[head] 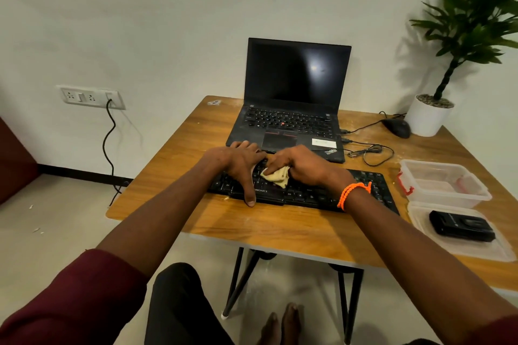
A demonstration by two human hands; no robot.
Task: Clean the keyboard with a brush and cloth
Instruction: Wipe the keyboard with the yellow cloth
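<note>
A black keyboard (364, 185) lies across the wooden table (173, 154) in front of an open laptop. My right hand (302, 164) grips a crumpled yellowish cloth (277, 176) and holds it on the keys near the keyboard's middle. My left hand (238, 162) rests flat on the keyboard's left part, its thumb reaching down over the front edge and its fingers reaching the far edge. An orange band circles my right wrist. No brush is in view.
A black laptop (291, 103) stands open behind the keyboard. A mouse (398, 127), its cable and a potted plant (429, 115) sit at the back right. A clear plastic box (445, 185) and its lid with a black device (462, 225) lie at the right.
</note>
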